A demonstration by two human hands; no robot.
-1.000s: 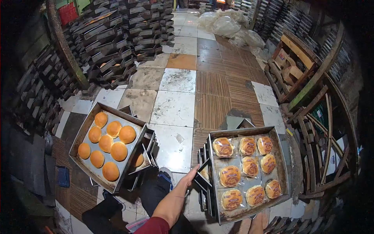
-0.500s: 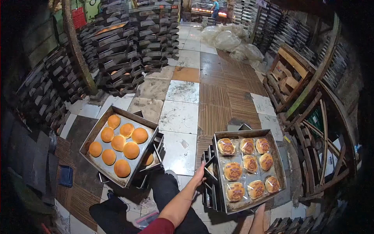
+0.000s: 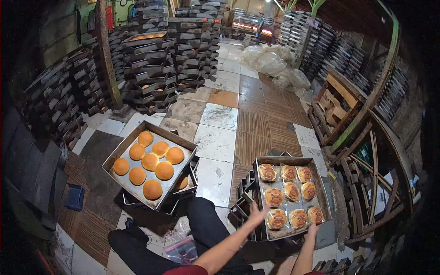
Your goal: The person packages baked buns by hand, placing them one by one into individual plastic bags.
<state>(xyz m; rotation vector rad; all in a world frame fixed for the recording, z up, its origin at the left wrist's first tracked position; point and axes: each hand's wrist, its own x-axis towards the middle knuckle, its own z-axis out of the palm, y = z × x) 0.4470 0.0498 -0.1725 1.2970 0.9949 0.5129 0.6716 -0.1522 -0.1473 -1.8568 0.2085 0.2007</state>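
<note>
A metal baking tray (image 3: 326,195) on the right holds several round buns (image 3: 291,191) in clear, printed wrappers. It rests on a stack of dark trays (image 3: 242,208). My left hand (image 3: 257,214) is at the tray's left side, fingers stretched apart with nothing held. At the near right corner my right hand (image 3: 311,230) grips the tray's rim; some of its fingers are hidden. To the left, another baking tray (image 3: 114,167) carries several unwrapped golden buns (image 3: 150,162) and sits on more stacked trays. A clear plastic bag (image 3: 181,251) lies between my legs.
Tall tray stacks (image 3: 149,68) stand at the back left, beside a post (image 3: 107,59). Large plastic bags (image 3: 275,59) lie on the tiled floor farther back. A wooden rack (image 3: 378,183) is at the right, and a blue container (image 3: 75,197) at the left. A person (image 3: 260,25) stands far back.
My left hand has left the stack's side and moved right, over the tray's left edge. The right tray now sits straighter on its stack. The view has tilted upward.
</note>
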